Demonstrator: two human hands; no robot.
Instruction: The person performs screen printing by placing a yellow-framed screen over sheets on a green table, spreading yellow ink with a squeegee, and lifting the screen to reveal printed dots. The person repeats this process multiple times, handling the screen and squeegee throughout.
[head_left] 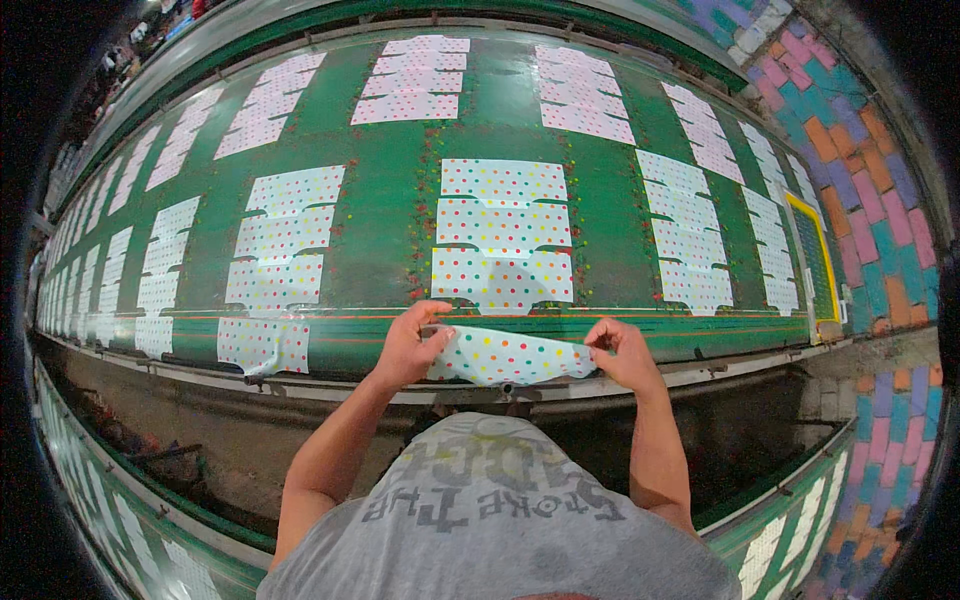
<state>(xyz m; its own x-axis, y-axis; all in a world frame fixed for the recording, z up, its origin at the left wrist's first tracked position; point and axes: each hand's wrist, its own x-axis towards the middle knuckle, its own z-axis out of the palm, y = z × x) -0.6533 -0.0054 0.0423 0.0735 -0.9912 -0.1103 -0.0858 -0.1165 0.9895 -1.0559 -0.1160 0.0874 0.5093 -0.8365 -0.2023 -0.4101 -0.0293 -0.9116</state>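
Note:
Between my hands, at the near edge of a long green printing table (380, 200), is a white fabric piece with multicolored dots (508, 355). My left hand (418, 348) holds its left end between thumb and fingers, the index finger raised. My right hand (618, 352) pinches its right end. Just beyond lie flat stacked rows of similar dotted white pieces (501, 276), with notched edges. Another dotted piece (265, 343) lies at the front edge to my left, its near side rumpled.
Pink dotted pieces (408, 80) lie in the far row. A yellow-framed screen (815, 260) stands at the table's right. Colorful brick paving (880, 180) lies beyond it. Behind me are more green tables (770, 530) with pale pieces, separated from mine by a dark gap.

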